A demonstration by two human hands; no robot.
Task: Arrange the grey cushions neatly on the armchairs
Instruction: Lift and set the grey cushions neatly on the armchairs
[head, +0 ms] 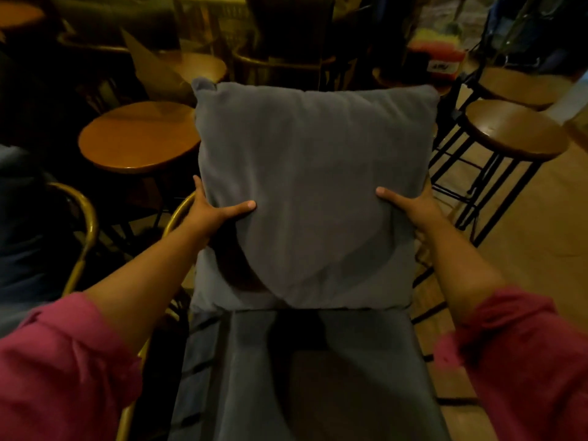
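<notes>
Head view looks down on one armchair point(187, 214) whose curved, brass-coloured metal frame shows at its left edge, its seat covered by a flat grey seat cushion point(318, 377) of soft, slightly napped fabric. Standing upright at the back of that seat is one large square grey cushion point(305, 173), plump and velvety, with a small pinched corner at its top left and shallow creases across its face; its lower edge meets the rear of the seat cushion. A rounded shadow falls across its lower half.

Two bare forearms reach in from rolled pink sleeves point(60, 361). The left hand point(213, 211) clasps the cushion's left edge, thumb pressed flat on the front and fingers wrapped out of sight behind. The right hand point(410, 205) mirrors it on the right edge, thumb on the front and fingers hidden at the side, so both hands are closed around the cushion.

Left of the chair stands a round wooden table point(140, 138) with a smooth, glossy top, and a second round wooden top point(197, 66) lies farther back. On the right are two round wooden stools point(515, 132) on thin black metal legs, one behind the other. A second brass-coloured curved chair frame point(86, 224) shows at the far left. The floor point(525, 237) at right is pale wood planking.
</notes>
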